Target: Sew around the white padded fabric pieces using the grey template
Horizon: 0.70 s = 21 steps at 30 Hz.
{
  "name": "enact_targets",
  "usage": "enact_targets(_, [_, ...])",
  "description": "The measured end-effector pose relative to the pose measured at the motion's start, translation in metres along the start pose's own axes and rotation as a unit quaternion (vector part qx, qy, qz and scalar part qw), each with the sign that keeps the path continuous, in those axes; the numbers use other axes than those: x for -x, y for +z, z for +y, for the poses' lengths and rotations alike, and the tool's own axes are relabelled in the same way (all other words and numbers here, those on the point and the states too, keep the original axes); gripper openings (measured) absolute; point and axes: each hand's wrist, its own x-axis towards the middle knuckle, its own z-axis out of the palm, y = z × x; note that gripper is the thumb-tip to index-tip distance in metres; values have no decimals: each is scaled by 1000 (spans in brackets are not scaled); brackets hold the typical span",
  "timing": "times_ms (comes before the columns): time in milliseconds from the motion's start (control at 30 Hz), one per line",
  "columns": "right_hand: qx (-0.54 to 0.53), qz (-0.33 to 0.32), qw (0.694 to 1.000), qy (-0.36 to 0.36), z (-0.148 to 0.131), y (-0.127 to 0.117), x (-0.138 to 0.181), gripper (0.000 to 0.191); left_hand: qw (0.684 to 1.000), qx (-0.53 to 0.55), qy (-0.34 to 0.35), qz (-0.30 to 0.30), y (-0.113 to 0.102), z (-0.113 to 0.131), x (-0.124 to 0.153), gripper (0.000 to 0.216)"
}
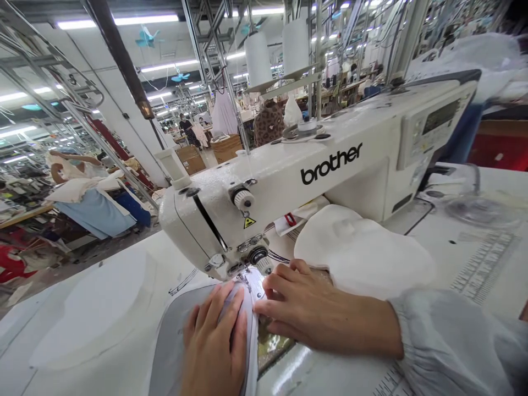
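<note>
**At the sewing machine's [284, 159] needle end, a grey piece [171, 335]**

The left hand [216, 341] lies flat on the grey piece, fingers slightly spread. The right hand [305, 302] bends, fingertips by its right edge; I cannot tell whether they pinch. White cloth [363, 247] lies beyond.

Under the left fingers [214, 308], the grey piece [169, 341] looked smooth and matt; whether cloth or card could not be told. Just ahead of them, the presser foot [244, 279] was shiny metal. Beyond the right fingers [276, 309] lay soft, matt white cloth [358, 247]. Above both, the sewing machine [280, 181] had a glossy, faintly pebbled finish, and its ridged knob [243, 199] looked plastic. Behind the right fingers, the sleeve [449, 335] was creased, matt cloth.
</note>
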Motion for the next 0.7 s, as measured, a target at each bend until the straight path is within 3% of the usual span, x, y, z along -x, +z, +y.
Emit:
enact_targets(467, [-2, -4, 1000, 5, 2, -4, 0, 20, 993, 21, -102, -61, 5, 11, 2, 40])
enact_targets(700, [10, -8, 1000, 7, 1, -5, -1, 19, 991, 40, -106, -68, 6, 9, -2, 39])
